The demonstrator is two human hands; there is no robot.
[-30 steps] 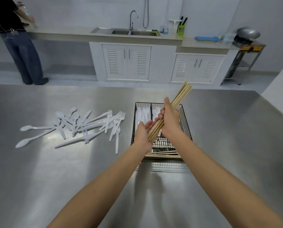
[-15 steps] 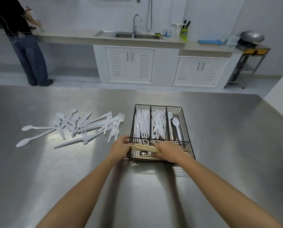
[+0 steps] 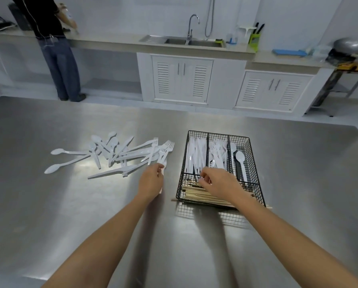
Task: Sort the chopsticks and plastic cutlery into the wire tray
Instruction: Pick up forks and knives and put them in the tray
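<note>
A black wire tray (image 3: 257, 163) stands on the steel table, right of centre. Its three long compartments hold white plastic knives (image 3: 194, 154), forks (image 3: 216, 152) and spoons (image 3: 241, 161). Wooden chopsticks (image 3: 196, 194) lie crosswise in the front compartment, their ends poking through the mesh. My right hand (image 3: 219, 183) hovers over them with loosely curled fingers and nothing in it. Left of the tray, my left hand (image 3: 151, 180) is closed on the handle of a white plastic fork (image 3: 162, 156) at the near right edge of the loose cutlery pile (image 3: 115, 154).
The steel table (image 3: 70, 215) stretches wide on all sides. Beyond its far edge a person (image 3: 55, 59) stands at a counter at the back left. A sink (image 3: 186, 41), white cabinets (image 3: 182, 80) and a wok (image 3: 350, 47) line the far wall.
The chopstick bundle, held up in both hands a second ago, now lies in the tray's front compartment. My left hand moved left to a fork; my right hand let go.
</note>
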